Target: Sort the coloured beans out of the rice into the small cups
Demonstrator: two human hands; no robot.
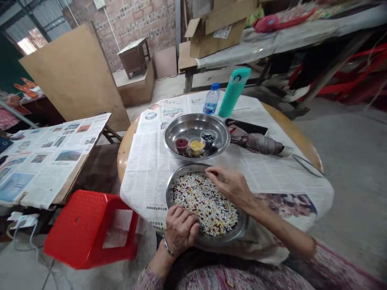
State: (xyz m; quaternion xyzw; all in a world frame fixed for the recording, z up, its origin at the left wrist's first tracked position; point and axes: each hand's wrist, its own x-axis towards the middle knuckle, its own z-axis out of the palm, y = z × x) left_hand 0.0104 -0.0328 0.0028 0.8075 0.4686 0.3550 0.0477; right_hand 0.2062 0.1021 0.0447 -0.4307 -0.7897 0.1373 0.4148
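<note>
A steel basin sits at the table's near edge. It holds a mix of beans in white, dark red, yellow and black. Over its far right part is my right hand, thumb and fingers pinched together; what they hold, if anything, is too small to make out. My left hand, with a bracelet at the wrist, is closed at the basin's near left side, its fingers curled over the beans. Just beyond stands a larger steel basin with small clear cups of red beans, yellow beans and black beans.
Newspaper covers the round table. At the back stand a water bottle and a teal flask. A folded umbrella and a dark flat object lie right. A red stool stands left, near another paper-covered table.
</note>
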